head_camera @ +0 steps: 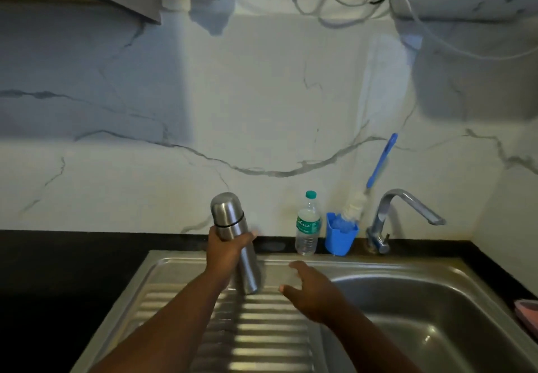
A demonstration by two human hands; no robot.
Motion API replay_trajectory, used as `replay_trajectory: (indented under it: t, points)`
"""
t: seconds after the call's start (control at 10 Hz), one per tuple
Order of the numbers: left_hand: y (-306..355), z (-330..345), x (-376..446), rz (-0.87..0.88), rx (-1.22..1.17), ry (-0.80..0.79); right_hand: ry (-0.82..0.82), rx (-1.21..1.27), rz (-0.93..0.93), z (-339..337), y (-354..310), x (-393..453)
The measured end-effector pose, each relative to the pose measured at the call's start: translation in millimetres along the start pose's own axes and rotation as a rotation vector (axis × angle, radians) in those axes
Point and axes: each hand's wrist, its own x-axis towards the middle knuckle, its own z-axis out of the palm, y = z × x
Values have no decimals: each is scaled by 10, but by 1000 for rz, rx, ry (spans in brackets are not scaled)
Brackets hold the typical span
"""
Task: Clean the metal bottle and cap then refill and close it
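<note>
My right hand (310, 291) hangs with fingers spread and holding nothing over the ribbed drainboard (262, 337), beside the sink basin (431, 314). My left hand (225, 249) grips the metal bottle (234, 238) around its middle, cap (225, 208) on, tilted above the drainboard. Behind stand a plastic water bottle (307, 224), a blue cup (340, 234) with a brush (380, 163), and the tap (404, 212).

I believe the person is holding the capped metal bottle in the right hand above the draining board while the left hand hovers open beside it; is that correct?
Not quite: the hands are swapped. In the head view the left hand holds the capped metal bottle above the draining board, and the right hand hovers open beside it, holding nothing.
</note>
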Motion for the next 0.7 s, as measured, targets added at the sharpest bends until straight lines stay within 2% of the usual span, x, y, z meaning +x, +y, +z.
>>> replay_trajectory:
  t: [0.2,0.6,0.7]
  points:
    - [-205,268,63,30,138,45,-12,-221,-113,-49,174,215]
    - [-289,241,168,24,284,-3,-61,-186,-98,19,423,191]
    - [-324,204,86,6,319,-14,-44,-251,-99,21,443,146]
